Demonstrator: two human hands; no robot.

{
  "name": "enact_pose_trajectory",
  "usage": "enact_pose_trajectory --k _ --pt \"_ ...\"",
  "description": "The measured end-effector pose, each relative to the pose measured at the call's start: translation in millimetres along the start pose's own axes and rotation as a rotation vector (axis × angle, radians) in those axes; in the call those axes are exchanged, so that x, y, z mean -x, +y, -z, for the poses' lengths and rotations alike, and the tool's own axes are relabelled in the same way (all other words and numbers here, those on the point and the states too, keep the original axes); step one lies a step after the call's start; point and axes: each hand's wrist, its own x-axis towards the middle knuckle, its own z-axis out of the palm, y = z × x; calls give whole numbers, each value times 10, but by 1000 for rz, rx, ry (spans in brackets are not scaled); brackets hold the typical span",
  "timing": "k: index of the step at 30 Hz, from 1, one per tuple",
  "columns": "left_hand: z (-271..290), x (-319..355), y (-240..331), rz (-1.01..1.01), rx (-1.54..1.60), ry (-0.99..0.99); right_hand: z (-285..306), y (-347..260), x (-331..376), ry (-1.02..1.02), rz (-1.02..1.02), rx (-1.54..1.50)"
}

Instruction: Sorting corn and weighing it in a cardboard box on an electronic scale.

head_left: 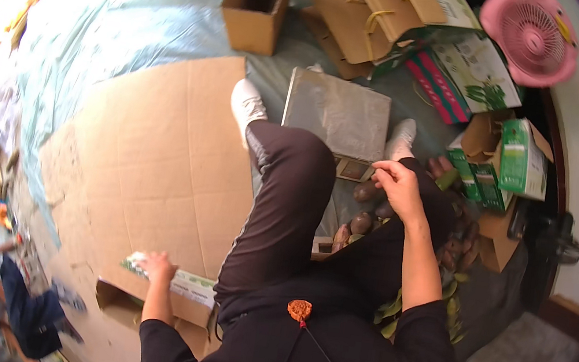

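My left hand (pixel 157 267) rests at my left side on a white and green carton (pixel 187 285) that lies on the edge of a brown box (pixel 131 307). My right hand (pixel 396 183) is raised over my right knee with the fingers pinched together; whether anything is in them I cannot tell. Just below it lie several dark brown round fruits (pixel 361 222) in a pile between my legs. My legs in dark trousers stretch forward, ending in white shoes (pixel 247 103).
A large flattened cardboard sheet (pixel 152 154) covers the floor to the left. A grey flat scale (pixel 336 113) lies ahead. Open brown boxes (pixel 256 6), green and white cartons (pixel 522 158) and a pink fan (pixel 530 36) crowd the far right. Another person (pixel 13 305) crouches lower left.
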Motion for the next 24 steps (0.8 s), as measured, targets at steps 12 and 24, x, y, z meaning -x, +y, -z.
enact_pose_trajectory --k 12,24 --pt "-217 -66 -1202 243 -45 -110 295 173 -55 121 11 216" --pt "41 -558 -1093 -46 406 221 576 88 -124 152 62 209"
